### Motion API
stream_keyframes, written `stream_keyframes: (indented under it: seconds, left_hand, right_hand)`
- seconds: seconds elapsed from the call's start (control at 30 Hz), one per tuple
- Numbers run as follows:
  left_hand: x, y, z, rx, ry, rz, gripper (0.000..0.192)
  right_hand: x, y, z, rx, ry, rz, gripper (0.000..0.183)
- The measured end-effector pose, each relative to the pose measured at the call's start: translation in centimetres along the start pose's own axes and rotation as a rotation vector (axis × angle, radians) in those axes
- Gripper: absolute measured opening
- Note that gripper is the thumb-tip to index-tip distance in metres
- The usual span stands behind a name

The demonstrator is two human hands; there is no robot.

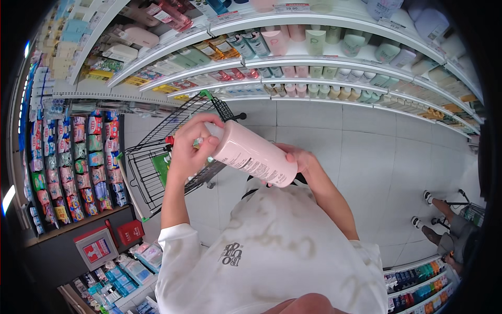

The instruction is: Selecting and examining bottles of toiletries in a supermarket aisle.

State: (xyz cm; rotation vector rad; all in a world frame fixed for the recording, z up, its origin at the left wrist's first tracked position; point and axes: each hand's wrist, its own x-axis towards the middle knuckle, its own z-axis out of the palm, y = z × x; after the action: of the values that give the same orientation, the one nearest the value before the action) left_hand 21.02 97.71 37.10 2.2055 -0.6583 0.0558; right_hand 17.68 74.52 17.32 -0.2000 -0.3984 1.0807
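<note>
A large pink plastic bottle (255, 153) with printed writing on its side is tilted in front of my chest. Its white cap or pump end (213, 131) points to the upper left, and my left hand (194, 143) has its fingers and thumb closed around that end. Near the base, my right hand (298, 157) grips the bottle from below and behind, with most of its fingers hidden. Just beyond my left hand stands a black wire shopping cart (151, 168) with green trim, partly covered by the hand and forearm.
Shelves (325, 61) of bottles curve across the far side. To the left is a rack of small colourful packets (74, 168), with a red box (130, 231) below it. Another person (451, 231) stands at the right beside a cart (472, 212). Grey floor tiles (364, 165) lie between.
</note>
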Motion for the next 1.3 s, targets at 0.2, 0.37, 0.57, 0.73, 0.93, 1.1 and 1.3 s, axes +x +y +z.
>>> stream_keyframes:
  seconds: [0.2,0.37,0.57,0.73,0.93,1.1,1.3]
  left_hand:
    - [0.7,-2.5,1.1,-0.473,0.057,-0.034,0.044]
    - [0.5,-5.3,2.8,-0.803,0.194,-0.327,0.103]
    - [1.0,-5.1,8.3,-0.861,0.283,-0.350,0.097]
    - [3.8,-6.9,7.8,-1.156,0.510,-0.506,0.078]
    - [5.8,-11.5,6.7,-1.220,0.592,-0.506,0.071]
    - [8.7,-12.8,4.1,-0.993,0.510,-0.524,0.064]
    - [10.4,-16.4,4.4,-0.882,0.565,-0.635,0.044]
  right_hand:
    - [0.0,-1.4,3.6,-0.220,0.109,0.010,0.107]
    - [3.3,-5.1,7.4,-0.559,0.310,-0.187,0.109]
    - [8.7,-7.5,9.2,-1.132,0.751,-0.265,0.095]
    - [12.3,-8.9,9.1,-1.608,1.019,-0.098,0.097]
    - [16.4,-11.3,7.5,-1.780,0.990,0.007,0.098]
    - [18.6,-12.1,5.1,-1.837,1.036,0.008,0.099]
    - [20.1,-13.2,3.2,-1.916,1.088,0.110,0.101]
